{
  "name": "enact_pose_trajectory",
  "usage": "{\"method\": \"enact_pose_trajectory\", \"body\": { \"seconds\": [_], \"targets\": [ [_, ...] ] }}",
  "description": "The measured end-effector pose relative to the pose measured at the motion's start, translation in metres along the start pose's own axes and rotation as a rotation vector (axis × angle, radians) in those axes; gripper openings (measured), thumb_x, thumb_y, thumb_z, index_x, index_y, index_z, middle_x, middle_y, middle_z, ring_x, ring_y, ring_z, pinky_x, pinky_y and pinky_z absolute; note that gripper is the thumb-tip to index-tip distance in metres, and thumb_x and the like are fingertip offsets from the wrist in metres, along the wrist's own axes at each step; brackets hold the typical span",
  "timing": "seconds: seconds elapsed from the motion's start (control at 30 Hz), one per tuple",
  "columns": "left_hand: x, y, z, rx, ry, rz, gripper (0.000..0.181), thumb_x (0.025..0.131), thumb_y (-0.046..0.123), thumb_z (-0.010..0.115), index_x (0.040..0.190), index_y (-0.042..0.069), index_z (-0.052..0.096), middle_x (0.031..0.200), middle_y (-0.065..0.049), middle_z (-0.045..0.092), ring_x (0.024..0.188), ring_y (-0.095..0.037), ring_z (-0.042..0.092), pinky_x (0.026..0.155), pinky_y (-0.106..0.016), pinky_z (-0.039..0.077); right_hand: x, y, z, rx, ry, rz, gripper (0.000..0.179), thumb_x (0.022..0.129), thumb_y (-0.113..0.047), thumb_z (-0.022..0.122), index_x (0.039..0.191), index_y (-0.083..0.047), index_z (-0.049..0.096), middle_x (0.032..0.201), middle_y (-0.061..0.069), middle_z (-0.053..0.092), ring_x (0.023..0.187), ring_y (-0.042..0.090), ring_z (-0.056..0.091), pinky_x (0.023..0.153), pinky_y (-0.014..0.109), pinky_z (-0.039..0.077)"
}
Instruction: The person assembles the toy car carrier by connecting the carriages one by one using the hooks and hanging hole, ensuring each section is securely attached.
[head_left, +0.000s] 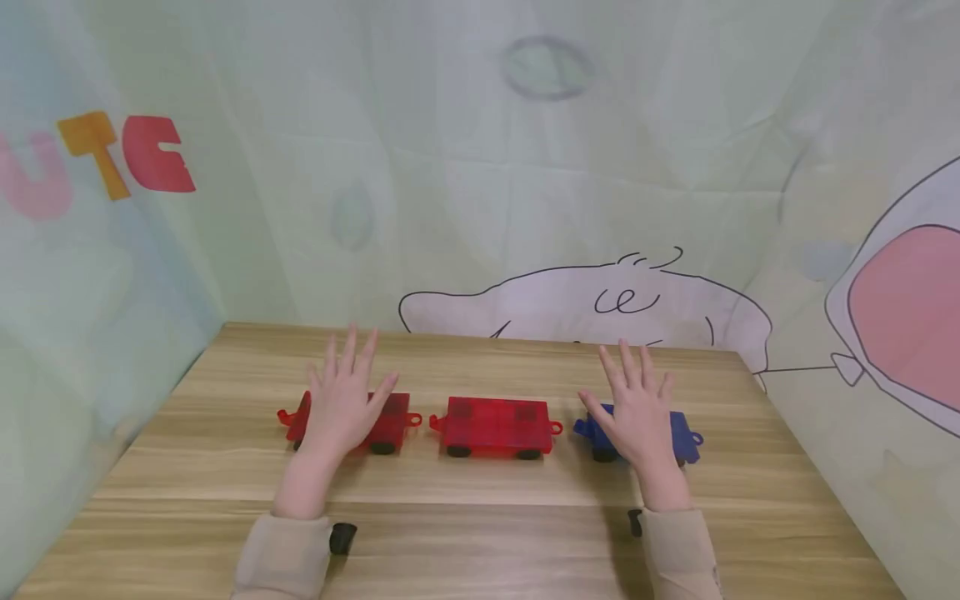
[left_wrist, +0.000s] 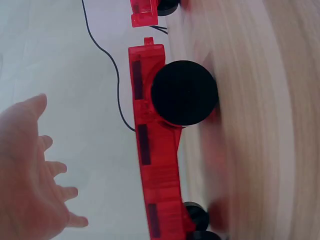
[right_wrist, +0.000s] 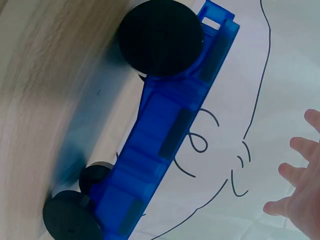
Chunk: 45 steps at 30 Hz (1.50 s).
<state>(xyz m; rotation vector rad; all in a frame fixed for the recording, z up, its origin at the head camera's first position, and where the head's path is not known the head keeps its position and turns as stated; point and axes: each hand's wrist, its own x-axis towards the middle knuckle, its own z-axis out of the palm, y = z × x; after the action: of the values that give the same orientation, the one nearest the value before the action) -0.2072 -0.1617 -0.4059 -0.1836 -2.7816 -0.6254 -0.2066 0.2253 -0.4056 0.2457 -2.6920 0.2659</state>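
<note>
Three toy wagons with black wheels stand in a row on the wooden table [head_left: 480, 533]. My left hand [head_left: 343, 406], fingers straight and spread, is held over the left red wagon [head_left: 393, 421] and covers part of it. In the left wrist view that red wagon [left_wrist: 157, 170] shows beside the hand, with a gap between. The middle red wagon [head_left: 497, 425] stands between my hands. Over the blue wagon [head_left: 681, 435] is my right hand [head_left: 637, 408], its fingers spread too; the right wrist view shows the blue wagon [right_wrist: 155, 135] apart from the fingertips. Neither hand holds anything.
A pale cloth backdrop [head_left: 450, 192] with printed letters and line drawings rises behind the table and along both sides. Small hooks and rings stick out from the wagon ends, with narrow gaps between neighbouring wagons. A black strap piece [head_left: 342, 538] shows at the left cuff.
</note>
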Motion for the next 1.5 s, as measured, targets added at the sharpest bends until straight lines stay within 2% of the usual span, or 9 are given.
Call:
{"method": "enact_pose_trajectory", "body": {
  "seconds": [0.17, 0.4, 0.6, 0.7, 0.83, 0.93, 1.13, 1.37, 1.5],
  "targets": [
    [0.0, -0.008, -0.001, -0.058, -0.054, -0.005, 0.079, 0.098, 0.055, 0.044, 0.157, 0.009, 0.015, 0.163, -0.021, 0.009, 0.148, -0.049, 0.004, 0.11, -0.076, 0.003, 0.003, -0.007, -0.001, 0.04, -0.009, -0.004, 0.082, 0.09, -0.05, 0.059, 0.155, -0.011, 0.027, 0.16, 0.018, 0.024, 0.149, 0.041, 0.012, 0.113, 0.073, 0.008],
    [0.003, -0.02, -0.009, -0.095, -0.124, -0.005, 0.091, 0.095, 0.06, 0.046, 0.156, 0.002, 0.011, 0.163, -0.021, 0.008, 0.149, -0.045, 0.004, 0.113, -0.073, 0.004, 0.01, -0.023, 0.001, 0.193, -0.071, -0.029, 0.087, 0.089, -0.047, 0.064, 0.154, -0.005, 0.024, 0.159, 0.019, 0.027, 0.149, 0.038, 0.018, 0.117, 0.067, 0.009],
    [0.002, -0.027, -0.011, -0.153, -0.169, -0.007, 0.095, 0.094, 0.055, 0.054, 0.155, -0.002, 0.011, 0.161, -0.026, 0.012, 0.149, -0.045, 0.004, 0.116, -0.068, 0.004, 0.016, -0.037, 0.013, 0.315, -0.108, -0.086, 0.085, 0.088, -0.042, 0.068, 0.152, -0.003, 0.028, 0.156, 0.019, 0.034, 0.143, 0.04, 0.032, 0.116, 0.062, 0.024],
    [0.001, -0.03, -0.011, -0.174, -0.181, -0.02, 0.096, 0.092, 0.053, 0.058, 0.155, -0.003, 0.011, 0.16, -0.028, 0.013, 0.148, -0.046, 0.006, 0.116, -0.067, 0.004, 0.017, -0.045, 0.017, 0.388, -0.163, -0.077, 0.087, 0.086, -0.04, 0.072, 0.153, -0.004, 0.029, 0.155, 0.018, 0.035, 0.142, 0.04, 0.035, 0.114, 0.058, 0.03],
    [-0.001, -0.033, -0.009, -0.188, -0.189, -0.034, 0.098, 0.091, 0.054, 0.059, 0.154, -0.003, 0.011, 0.159, -0.029, 0.014, 0.148, -0.047, 0.007, 0.116, -0.067, 0.003, 0.017, -0.056, 0.022, 0.469, -0.25, -0.051, 0.089, 0.082, -0.037, 0.078, 0.152, -0.006, 0.032, 0.155, 0.017, 0.037, 0.142, 0.038, 0.036, 0.113, 0.057, 0.033],
    [-0.003, -0.036, -0.007, -0.195, -0.199, -0.036, 0.1, 0.088, 0.055, 0.061, 0.154, -0.004, 0.014, 0.158, -0.029, 0.016, 0.147, -0.047, 0.009, 0.117, -0.066, 0.003, 0.017, -0.063, 0.027, 0.503, -0.304, -0.063, 0.088, 0.08, -0.035, 0.08, 0.15, -0.006, 0.035, 0.153, 0.016, 0.04, 0.141, 0.037, 0.038, 0.112, 0.057, 0.035],
    [-0.006, -0.038, -0.002, -0.214, -0.246, -0.031, 0.102, 0.082, 0.055, 0.069, 0.152, -0.003, 0.023, 0.156, -0.03, 0.021, 0.145, -0.048, 0.013, 0.116, -0.067, 0.005, 0.014, -0.07, 0.037, 0.511, -0.387, -0.102, 0.087, 0.079, -0.034, 0.081, 0.148, -0.003, 0.039, 0.15, 0.016, 0.044, 0.139, 0.037, 0.04, 0.111, 0.054, 0.037],
    [-0.008, -0.037, -0.002, -0.199, -0.283, -0.045, 0.102, 0.079, 0.061, 0.069, 0.151, 0.002, 0.028, 0.156, -0.028, 0.026, 0.143, -0.051, 0.017, 0.112, -0.072, 0.016, 0.013, -0.08, 0.041, 0.49, -0.419, -0.146, 0.084, 0.08, -0.037, 0.08, 0.146, -0.002, 0.042, 0.148, 0.016, 0.047, 0.138, 0.037, 0.042, 0.112, 0.053, 0.037],
    [-0.008, -0.038, -0.001, -0.176, -0.294, -0.038, 0.102, 0.078, 0.061, 0.07, 0.15, 0.001, 0.031, 0.154, -0.027, 0.03, 0.141, -0.053, 0.02, 0.11, -0.072, 0.02, 0.013, -0.082, 0.041, 0.463, -0.445, -0.141, 0.084, 0.08, -0.038, 0.08, 0.146, -0.001, 0.042, 0.149, 0.017, 0.046, 0.138, 0.04, 0.041, 0.112, 0.054, 0.036]
  ]
}}
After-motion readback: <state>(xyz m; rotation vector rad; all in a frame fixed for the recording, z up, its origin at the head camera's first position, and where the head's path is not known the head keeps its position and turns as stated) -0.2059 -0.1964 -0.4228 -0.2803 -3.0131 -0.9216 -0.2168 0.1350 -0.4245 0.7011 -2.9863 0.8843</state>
